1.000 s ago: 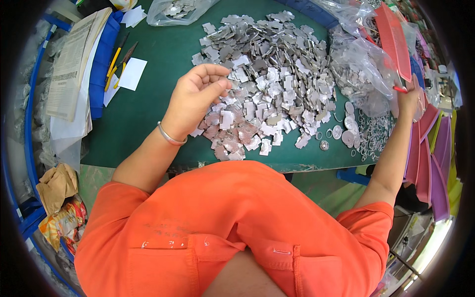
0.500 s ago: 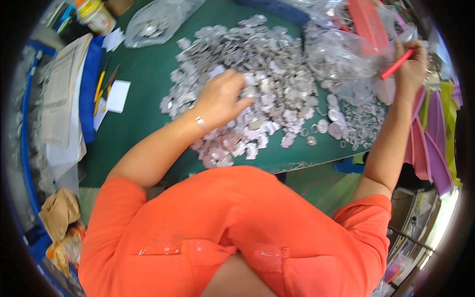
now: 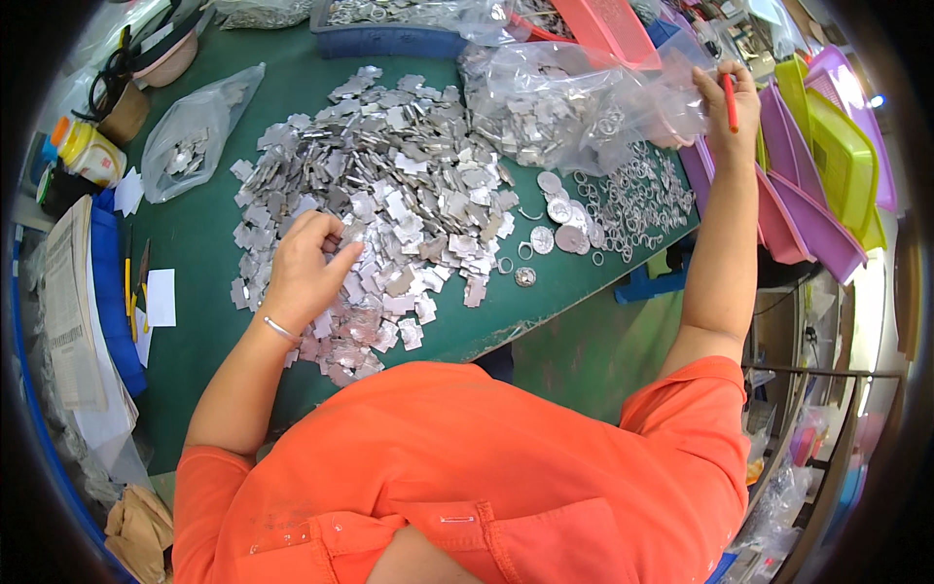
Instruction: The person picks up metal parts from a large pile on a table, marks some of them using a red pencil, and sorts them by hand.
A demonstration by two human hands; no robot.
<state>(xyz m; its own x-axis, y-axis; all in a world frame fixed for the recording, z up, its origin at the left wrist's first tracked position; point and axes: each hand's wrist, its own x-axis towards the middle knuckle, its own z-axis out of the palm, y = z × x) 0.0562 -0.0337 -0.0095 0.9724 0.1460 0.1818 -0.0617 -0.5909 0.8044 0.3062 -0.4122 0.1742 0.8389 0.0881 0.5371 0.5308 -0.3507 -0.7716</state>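
Note:
A large heap of small flat silver metal pieces is spread over the green table. My left hand rests at its near-left side, fingers curled inward over the pieces; what they hold, if anything, is hidden. At the far right, my right hand is closed around a red pen whose end points toward me. Its fingertips are at the edge of a clear plastic bag with metal pieces inside. Near that bag lie round metal discs and many small metal rings.
A smaller plastic bag with metal pieces lies left of the heap. A blue tray and red bin stand behind. Cutting tools and a white card lie left. Coloured plastic baskets are stacked right.
The view has turned to the right, so the heap sits further left in it. My left hand is nearer the heap's near-left edge. The red pen has swung from slanting left to pointing toward me.

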